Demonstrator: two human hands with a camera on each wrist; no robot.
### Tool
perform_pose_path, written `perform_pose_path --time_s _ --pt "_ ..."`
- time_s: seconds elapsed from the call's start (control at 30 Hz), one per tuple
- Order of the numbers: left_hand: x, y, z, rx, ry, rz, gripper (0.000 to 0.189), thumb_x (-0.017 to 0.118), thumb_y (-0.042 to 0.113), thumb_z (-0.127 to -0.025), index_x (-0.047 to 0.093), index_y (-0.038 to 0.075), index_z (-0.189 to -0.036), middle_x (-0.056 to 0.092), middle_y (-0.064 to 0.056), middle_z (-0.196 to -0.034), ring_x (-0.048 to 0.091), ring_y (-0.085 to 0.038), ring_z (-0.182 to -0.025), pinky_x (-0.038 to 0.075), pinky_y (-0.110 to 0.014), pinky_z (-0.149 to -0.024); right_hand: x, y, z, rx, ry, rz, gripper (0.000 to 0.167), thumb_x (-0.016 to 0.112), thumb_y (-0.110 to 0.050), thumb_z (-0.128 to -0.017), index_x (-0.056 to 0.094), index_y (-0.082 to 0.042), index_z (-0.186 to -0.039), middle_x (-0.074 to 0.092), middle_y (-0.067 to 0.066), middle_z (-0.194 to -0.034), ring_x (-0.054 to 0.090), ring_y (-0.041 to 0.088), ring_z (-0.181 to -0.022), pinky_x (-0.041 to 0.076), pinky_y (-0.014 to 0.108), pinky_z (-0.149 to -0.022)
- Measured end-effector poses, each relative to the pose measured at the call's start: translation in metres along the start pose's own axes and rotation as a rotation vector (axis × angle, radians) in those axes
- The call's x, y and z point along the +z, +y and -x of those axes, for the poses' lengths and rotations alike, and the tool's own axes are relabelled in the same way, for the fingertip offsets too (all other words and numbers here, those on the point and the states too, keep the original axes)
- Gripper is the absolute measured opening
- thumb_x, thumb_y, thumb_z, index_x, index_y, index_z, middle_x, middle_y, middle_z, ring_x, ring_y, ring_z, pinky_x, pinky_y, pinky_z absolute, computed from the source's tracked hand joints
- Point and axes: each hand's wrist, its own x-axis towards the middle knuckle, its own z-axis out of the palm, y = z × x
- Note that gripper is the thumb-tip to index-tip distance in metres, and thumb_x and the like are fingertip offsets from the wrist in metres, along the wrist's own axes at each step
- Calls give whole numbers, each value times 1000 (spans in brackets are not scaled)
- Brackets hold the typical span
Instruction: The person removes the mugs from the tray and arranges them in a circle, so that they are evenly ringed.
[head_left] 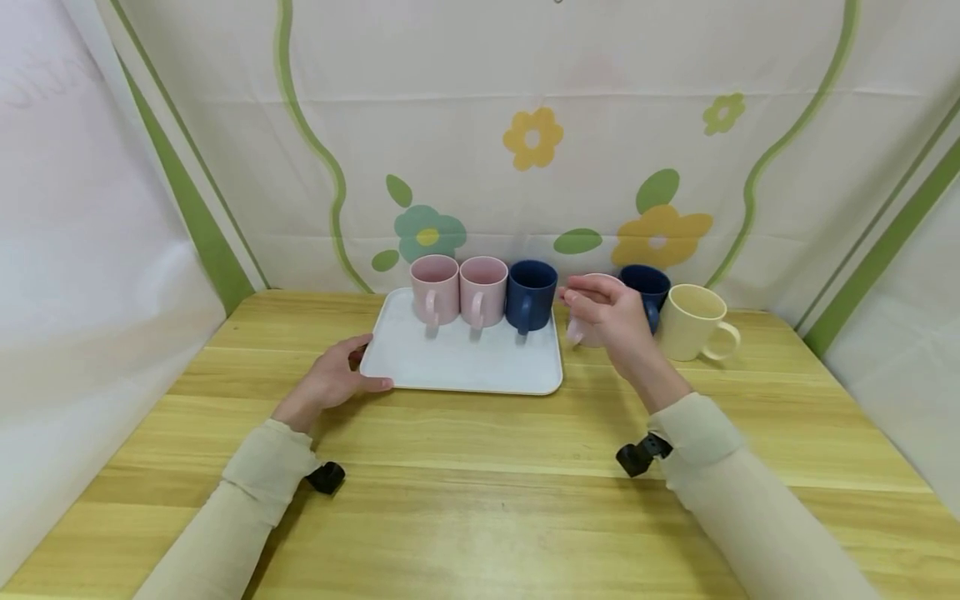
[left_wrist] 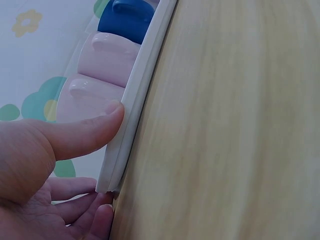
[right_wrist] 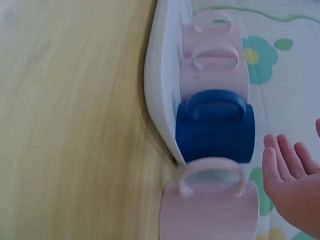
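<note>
My left hand (head_left: 333, 379) grips the front left corner of a white tray (head_left: 457, 367), thumb along the rim and fingers curled at the side. At the tray's back stand two pink mugs, a left one (head_left: 442, 304) and a middle one (head_left: 491, 308), plus a navy mug (head_left: 536, 304), all upright with handles toward me. Just right of the tray, another pink mug (right_wrist: 210, 215) stands on the table, partly hidden in the head view. Above it hovers my right hand (head_left: 615, 321), fingers extended and holding nothing; the right wrist view shows it apart from the mugs.
On the right, a second navy mug (head_left: 641, 282) stands behind a pale yellow mug (head_left: 686, 329), whose handle points right. The wooden table (head_left: 480, 492) runs back to a white curtain (head_left: 465, 142) printed with flowers. More fabric hangs at both sides.
</note>
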Motion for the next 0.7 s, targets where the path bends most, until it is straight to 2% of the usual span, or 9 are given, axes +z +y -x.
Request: perform_pose_path --time_s 0.13,0.23,0.4,0.7 --pt "-1 0 1 -5 -5 0 101 85 29 -92 25 -4 -166 48 -32 -152 48 -43 -132 38 -60 -119 15 2 -2 56 -35 2 47 64 -12 -107 55 4 -150 63 24 -148 73 1 -107 57 21 -100" --pt "-1 0 0 -6 -6 3 101 85 29 -92 25 -4 -166 49 -32 -152 48 -42 -131 39 -59 -119 25 5 -4 115 -55 15 48 61 -12 -108 52 1 -153 60 22 -153 71 8 -119 54 28 -107" --pt "-1 0 0 -10 -11 1 102 85 30 -92 24 -4 -166 47 -32 -155 47 -43 -134 37 -60 -121 40 11 -9 198 -37 11 51 64 -14 -106 53 0 -154 60 20 -153 63 27 -138 50 39 -115" --pt "-1 0 0 -7 -12 5 101 85 30 -92 24 -4 -166 47 -32 -155 47 -43 -134 37 -60 -121 52 23 -13 303 -49 -180 57 64 -11 -106 45 5 -156 49 21 -162 53 35 -147 44 48 -121"
